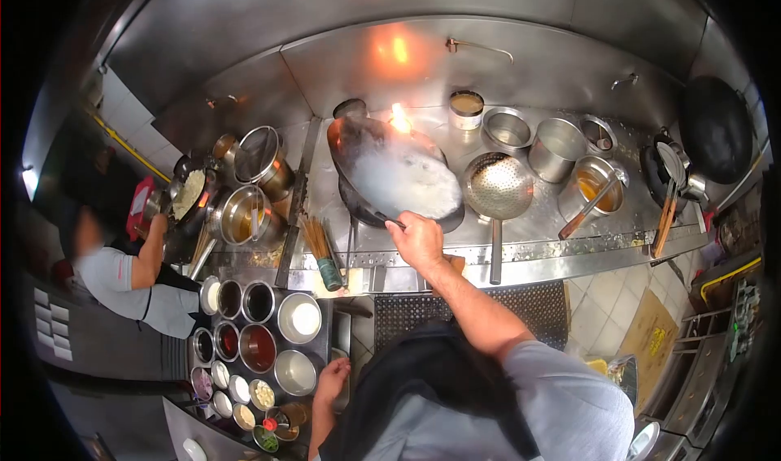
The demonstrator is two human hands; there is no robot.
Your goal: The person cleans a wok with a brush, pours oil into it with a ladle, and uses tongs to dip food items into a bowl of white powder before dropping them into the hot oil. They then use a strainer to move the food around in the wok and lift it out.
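Observation:
Steam rises from a dark wok [350, 156] on the range, with a flame behind its rim. My right hand [419, 240] is closed round the wok's handle at its near edge. Lower down, my left hand [332, 380] is beside the metal containers, its fingers curled; whether it holds anything is too small to tell. Near it is a steel pot [295, 372]. A bamboo brush [324, 254] lies left of the wok, and a perforated ladle [499, 186] rests to its right.
Metal pots [557, 150] and a white-labelled can [466, 110] stand along the back. At the left, a co-worker [122, 278] handles another pan [189, 193]. Sauce containers [257, 348] fill the lower-left counter. A rubber mat [521, 310] covers part of the floor.

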